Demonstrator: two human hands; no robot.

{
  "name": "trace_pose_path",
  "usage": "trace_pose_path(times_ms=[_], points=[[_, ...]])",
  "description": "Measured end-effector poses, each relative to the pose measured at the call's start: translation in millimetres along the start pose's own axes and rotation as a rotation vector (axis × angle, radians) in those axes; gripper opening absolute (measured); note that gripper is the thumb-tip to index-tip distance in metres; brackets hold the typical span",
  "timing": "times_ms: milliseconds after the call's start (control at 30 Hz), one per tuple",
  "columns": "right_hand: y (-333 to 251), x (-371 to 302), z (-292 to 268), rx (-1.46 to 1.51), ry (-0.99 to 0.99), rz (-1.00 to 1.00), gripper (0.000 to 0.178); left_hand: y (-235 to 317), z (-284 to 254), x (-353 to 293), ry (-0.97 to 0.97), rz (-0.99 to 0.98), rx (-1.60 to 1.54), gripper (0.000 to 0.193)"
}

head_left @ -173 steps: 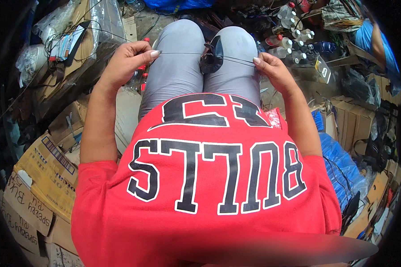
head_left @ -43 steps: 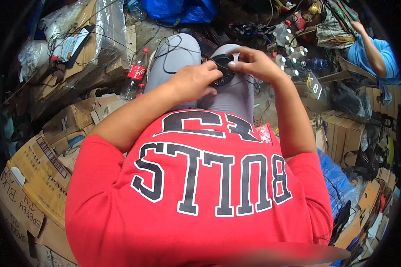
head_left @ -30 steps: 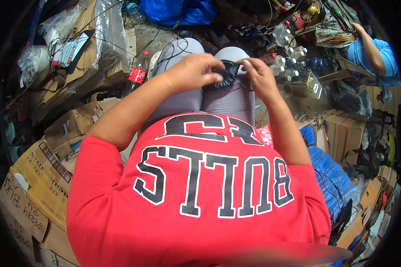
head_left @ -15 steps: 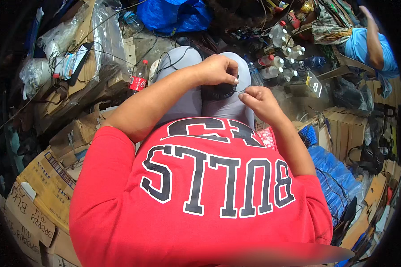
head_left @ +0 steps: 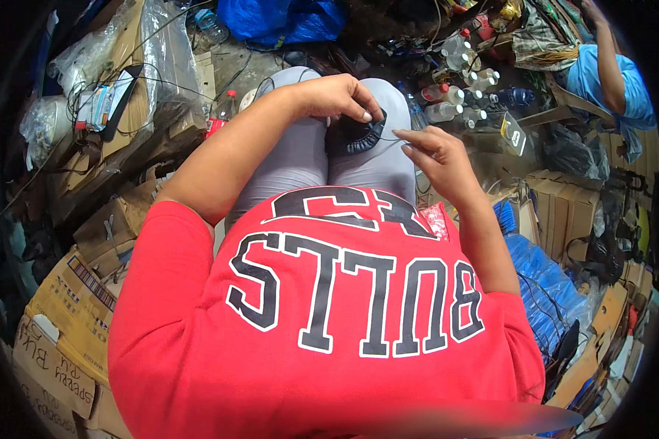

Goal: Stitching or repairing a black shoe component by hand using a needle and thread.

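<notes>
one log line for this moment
left hand: touching black ribbed piece | right hand: right of it, grip unclear | piece: over grey trousers

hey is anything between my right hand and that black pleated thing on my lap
Nothing solid that I can see, though a thin dark strand seems to cross the gap. Your right hand is just right of the black pleated thing, and your left hand is at its upper edge, not in between.
</notes>
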State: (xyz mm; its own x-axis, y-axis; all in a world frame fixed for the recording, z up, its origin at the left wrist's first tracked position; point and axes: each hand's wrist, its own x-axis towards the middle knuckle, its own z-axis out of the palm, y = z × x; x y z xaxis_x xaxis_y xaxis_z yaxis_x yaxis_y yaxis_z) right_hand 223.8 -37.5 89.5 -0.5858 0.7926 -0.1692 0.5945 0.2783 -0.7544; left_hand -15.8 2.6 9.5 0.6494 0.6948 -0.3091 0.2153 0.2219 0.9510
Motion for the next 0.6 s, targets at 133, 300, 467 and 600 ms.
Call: trace_pose_path(times_ms=[133, 300, 467, 600], points=[[-0.5, 12.0, 5.7, -0.167, -0.015, -0.031, 0.022, -0.1, -1.1, -1.8, -0.007, -0.043, -0.007, 0.028], [-5.7, 16.6, 5.3, -0.21, -0.02, 0.009, 0.021, -7.3, -2.6, 2.0, -0.026, -0.024, -0.025, 0.028], [-6.8, 18.4, 14.1, -0.275, 0.01, 0.014, 0.021, 0.0, -2.6, 4.6, -0.035, -0.074, 0.009, 0.028], [0.9, 15.6, 24.1, -0.23, 0.085, 0.002, 0.02, -2.0, -5.2, 10.6, -0.057, 0.004, 0.013, 0.027]])
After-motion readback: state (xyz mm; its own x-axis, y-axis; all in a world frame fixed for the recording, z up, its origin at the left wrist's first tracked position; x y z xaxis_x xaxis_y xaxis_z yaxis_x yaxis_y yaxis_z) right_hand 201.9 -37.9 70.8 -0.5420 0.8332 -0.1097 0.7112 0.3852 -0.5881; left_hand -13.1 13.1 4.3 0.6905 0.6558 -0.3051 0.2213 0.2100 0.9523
